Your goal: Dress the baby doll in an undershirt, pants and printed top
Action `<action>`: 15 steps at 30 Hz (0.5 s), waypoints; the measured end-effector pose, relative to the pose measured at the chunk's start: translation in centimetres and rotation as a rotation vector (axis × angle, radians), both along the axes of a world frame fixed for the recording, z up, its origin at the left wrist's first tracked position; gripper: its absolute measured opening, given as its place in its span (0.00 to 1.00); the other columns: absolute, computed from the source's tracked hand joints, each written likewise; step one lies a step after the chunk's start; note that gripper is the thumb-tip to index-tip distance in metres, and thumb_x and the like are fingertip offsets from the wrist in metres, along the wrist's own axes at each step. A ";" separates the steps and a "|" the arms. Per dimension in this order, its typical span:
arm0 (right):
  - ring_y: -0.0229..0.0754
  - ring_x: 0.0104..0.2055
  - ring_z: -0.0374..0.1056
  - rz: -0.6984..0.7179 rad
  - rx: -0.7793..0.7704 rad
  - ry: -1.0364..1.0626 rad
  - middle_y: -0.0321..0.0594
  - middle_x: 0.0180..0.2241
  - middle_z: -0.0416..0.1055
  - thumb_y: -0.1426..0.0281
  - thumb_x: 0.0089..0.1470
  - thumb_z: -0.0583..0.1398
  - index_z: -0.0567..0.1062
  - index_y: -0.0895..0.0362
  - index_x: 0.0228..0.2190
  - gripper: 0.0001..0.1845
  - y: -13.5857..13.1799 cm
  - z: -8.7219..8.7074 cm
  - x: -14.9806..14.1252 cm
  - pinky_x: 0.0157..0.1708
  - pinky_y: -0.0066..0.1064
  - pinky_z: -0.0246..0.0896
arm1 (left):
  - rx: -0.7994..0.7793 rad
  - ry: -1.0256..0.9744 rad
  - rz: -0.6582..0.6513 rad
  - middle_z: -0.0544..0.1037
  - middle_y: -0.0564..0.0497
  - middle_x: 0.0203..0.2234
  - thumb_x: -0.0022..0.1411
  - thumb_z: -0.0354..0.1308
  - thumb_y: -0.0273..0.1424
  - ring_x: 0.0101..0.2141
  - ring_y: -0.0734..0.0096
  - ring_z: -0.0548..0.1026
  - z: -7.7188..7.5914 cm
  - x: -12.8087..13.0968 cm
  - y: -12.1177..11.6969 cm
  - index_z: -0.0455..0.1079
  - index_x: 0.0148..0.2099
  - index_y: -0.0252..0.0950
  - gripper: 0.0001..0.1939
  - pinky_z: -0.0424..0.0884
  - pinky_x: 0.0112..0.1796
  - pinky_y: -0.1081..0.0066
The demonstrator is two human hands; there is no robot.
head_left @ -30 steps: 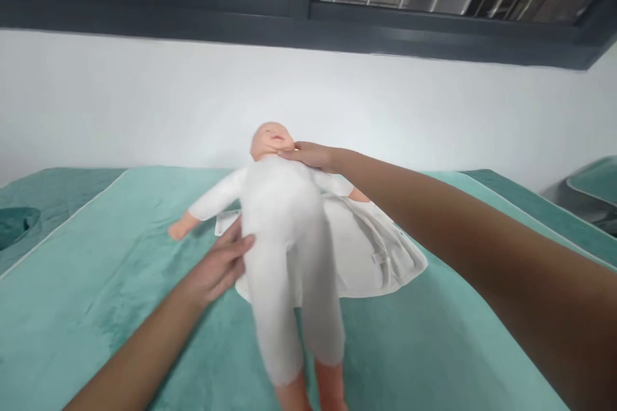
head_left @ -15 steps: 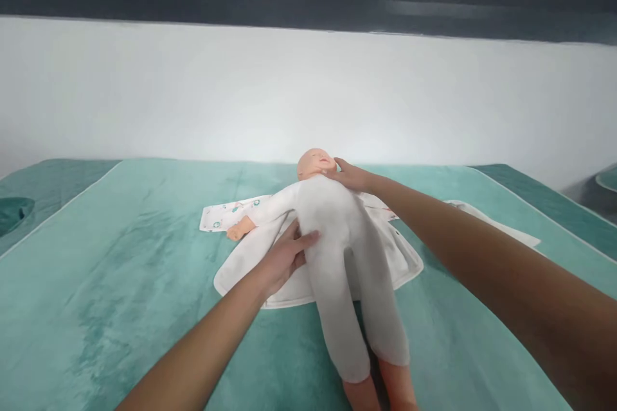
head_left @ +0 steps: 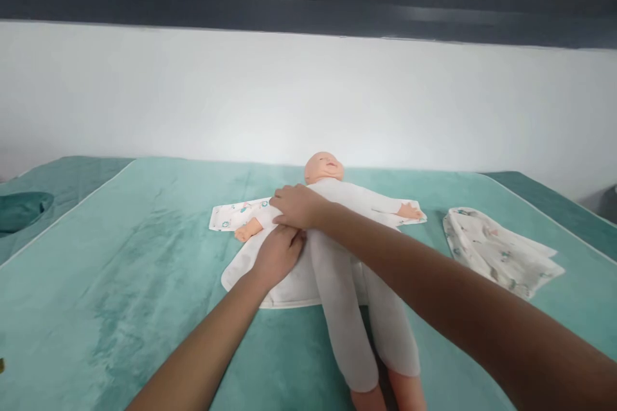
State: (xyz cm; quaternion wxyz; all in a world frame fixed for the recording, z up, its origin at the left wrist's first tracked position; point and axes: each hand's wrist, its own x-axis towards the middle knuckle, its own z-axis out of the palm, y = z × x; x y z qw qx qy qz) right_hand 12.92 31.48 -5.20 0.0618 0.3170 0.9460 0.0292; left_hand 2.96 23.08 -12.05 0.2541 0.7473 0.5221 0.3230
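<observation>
A baby doll point(head_left: 337, 266) in a white body suit lies on its back, head toward the wall, on a spread white baby shirt point(head_left: 241, 268) with printed sleeves. The doll's arms stretch out over those sleeves. At the doll's left-hand side in view, my left hand point(head_left: 279, 255) is closed, low against the shirt; its fingertips are partly hidden. My right hand point(head_left: 299, 205) reaches across the doll's chest and rests over its upper arm and side, fingers bent slightly and a little apart. The two hands nearly touch.
A folded printed white garment point(head_left: 496, 247) lies on the right of the green mat point(head_left: 159, 289). A dark green rounded thing point(head_left: 22, 210) is at the far left. A white wall point(head_left: 202, 96) stands behind, beneath a dark window frame point(head_left: 202, 3).
My right hand has left the doll's neck and shoulder and crossed to its other side, beside my left hand. My left thumb has come off the doll's front. The view has shifted slightly.
</observation>
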 end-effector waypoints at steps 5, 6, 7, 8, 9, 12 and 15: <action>0.47 0.47 0.65 -0.008 -0.071 0.017 0.40 0.45 0.71 0.58 0.61 0.57 0.72 0.52 0.47 0.16 0.0 -0.9 -1.2 0.40 0.34 0.55 | 0.134 0.134 -0.019 0.79 0.43 0.43 0.64 0.46 0.26 0.44 0.58 0.75 -1.0 -0.4 -0.1 0.73 0.44 0.34 0.14 0.71 0.47 0.60; 0.46 0.46 0.65 -0.025 -0.078 0.055 0.40 0.45 0.71 0.58 0.61 0.57 0.72 0.52 0.47 0.15 0.0 -0.8 -1.0 0.40 0.34 0.55 | 0.176 0.158 -0.015 0.78 0.43 0.43 0.64 0.47 0.26 0.45 0.58 0.75 -1.1 -0.5 0.0 0.74 0.44 0.33 0.14 0.71 0.47 0.60; 0.46 0.46 0.65 -0.048 -0.080 0.101 0.39 0.45 0.70 0.59 0.62 0.56 0.72 0.51 0.47 0.15 0.0 -0.6 -0.8 0.40 0.33 0.54 | 0.222 0.181 -0.007 0.78 0.42 0.43 0.63 0.48 0.25 0.46 0.58 0.75 -1.3 -0.7 0.1 0.74 0.44 0.33 0.14 0.71 0.48 0.61; 0.45 0.46 0.65 -0.077 -0.078 0.154 0.40 0.45 0.70 0.59 0.62 0.55 0.73 0.51 0.46 0.15 0.0 -0.4 -0.4 0.40 0.33 0.54 | 0.269 0.207 0.008 0.78 0.42 0.44 0.63 0.48 0.25 0.47 0.58 0.74 -1.4 -0.9 0.3 0.74 0.45 0.32 0.14 0.70 0.49 0.61; 0.45 0.46 0.65 -0.107 -0.077 0.209 0.40 0.45 0.70 0.59 0.63 0.55 0.73 0.52 0.46 0.15 0.0 -0.1 -0.1 0.40 0.33 0.54 | 0.306 0.239 0.034 0.77 0.42 0.44 0.62 0.49 0.24 0.48 0.57 0.73 -1.5 -1.2 0.6 0.74 0.45 0.32 0.14 0.70 0.50 0.61; 0.43 0.46 0.65 -0.154 -0.139 0.365 0.39 0.45 0.70 0.57 0.63 0.54 0.73 0.51 0.47 0.16 0.1 0.5 1.0 0.42 0.32 0.54 | 0.319 0.365 0.185 0.76 0.39 0.46 0.61 0.51 0.24 0.50 0.51 0.71 -1.6 -2.2 1.4 0.73 0.49 0.31 0.15 0.69 0.49 0.56; 0.43 0.48 0.65 -0.123 -0.253 0.455 0.38 0.45 0.70 0.55 0.62 0.56 0.74 0.49 0.48 0.17 0.1 0.9 1.8 0.45 0.31 0.54 | 0.201 0.405 0.356 0.77 0.37 0.44 0.60 0.57 0.31 0.47 0.48 0.72 -1.4 -3.5 2.2 0.71 0.51 0.31 0.18 0.69 0.45 0.55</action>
